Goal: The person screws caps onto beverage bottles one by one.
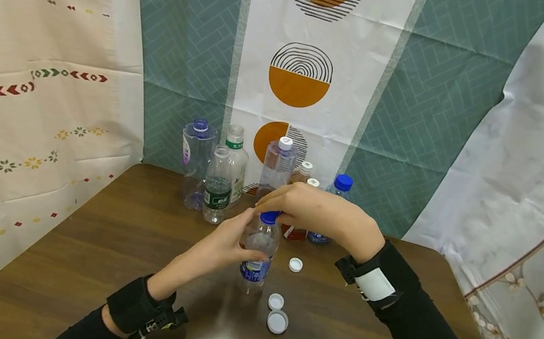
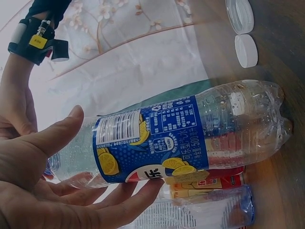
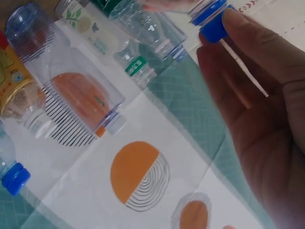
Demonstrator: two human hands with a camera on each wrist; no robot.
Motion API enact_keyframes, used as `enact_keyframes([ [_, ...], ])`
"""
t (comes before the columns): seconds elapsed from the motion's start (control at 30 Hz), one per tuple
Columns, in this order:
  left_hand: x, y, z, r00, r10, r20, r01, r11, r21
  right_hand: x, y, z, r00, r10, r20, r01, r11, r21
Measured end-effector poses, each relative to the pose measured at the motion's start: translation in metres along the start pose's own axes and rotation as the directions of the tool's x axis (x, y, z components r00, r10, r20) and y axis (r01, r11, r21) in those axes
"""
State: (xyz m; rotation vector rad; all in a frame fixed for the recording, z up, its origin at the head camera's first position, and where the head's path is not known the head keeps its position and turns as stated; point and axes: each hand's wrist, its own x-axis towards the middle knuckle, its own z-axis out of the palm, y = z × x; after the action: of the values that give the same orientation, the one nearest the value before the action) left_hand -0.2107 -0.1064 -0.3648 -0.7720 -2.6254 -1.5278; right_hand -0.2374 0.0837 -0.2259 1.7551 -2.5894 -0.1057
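A clear plastic bottle [image 1: 254, 272] with a blue lemon-patterned label stands upright on the wooden table. My left hand [image 1: 225, 243] holds it around its upper part, thumb on one side and fingers on the other, as the left wrist view shows. Over the bottle's mouth, my right hand [image 1: 316, 210] pinches a blue cap [image 3: 214, 28] between thumb and fingers. In the head view the right hand covers part of that cap. Three loose white caps lie just right of the bottle: one farther back [image 1: 295, 264], one nearer [image 1: 275, 301] and a larger one [image 1: 277, 321].
Several more bottles stand along the back. Uncapped ones, including a tall clear bottle [image 1: 197, 164] and a green-labelled bottle [image 1: 217, 193], are at left. A white-capped bottle [image 1: 279, 162] and a blue-capped bottle [image 1: 341, 186] stand farther right. Curtains [image 1: 187, 63] hang behind the table.
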Motion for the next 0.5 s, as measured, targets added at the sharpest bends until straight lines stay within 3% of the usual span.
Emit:
enact_keyframes([
  [0.1, 0.0001, -0.0005, 0.0009, 1.0, -0.004, -0.001, 0.004, 1.0, 0.005, -0.0026, 0.0044, 0.0029, 0.998, -0.05, -0.031, 0.051, 0.999, 0.014],
  [0.2, 0.0, -0.0005, 0.0014, 1.0, 0.003, -0.002, -0.003, 1.0, 0.006, -0.0037, 0.006, 0.004, 0.997, -0.053, -0.049, 0.054, 0.998, 0.03],
  [0.33, -0.0004, 0.0002, 0.0012, 1.0, 0.007, 0.003, -0.007, 1.0, 0.0, -0.0033, 0.0054, 0.0029, 0.999, -0.003, -0.033, 0.004, 0.999, 0.032],
  [0.5, -0.0006, -0.0012, 0.001, 1.0, 0.014, 0.006, -0.014, 1.0, -0.005, 0.0017, 0.0013, 0.0025, 0.998, 0.066, 0.004, -0.066, 0.997, -0.048],
])
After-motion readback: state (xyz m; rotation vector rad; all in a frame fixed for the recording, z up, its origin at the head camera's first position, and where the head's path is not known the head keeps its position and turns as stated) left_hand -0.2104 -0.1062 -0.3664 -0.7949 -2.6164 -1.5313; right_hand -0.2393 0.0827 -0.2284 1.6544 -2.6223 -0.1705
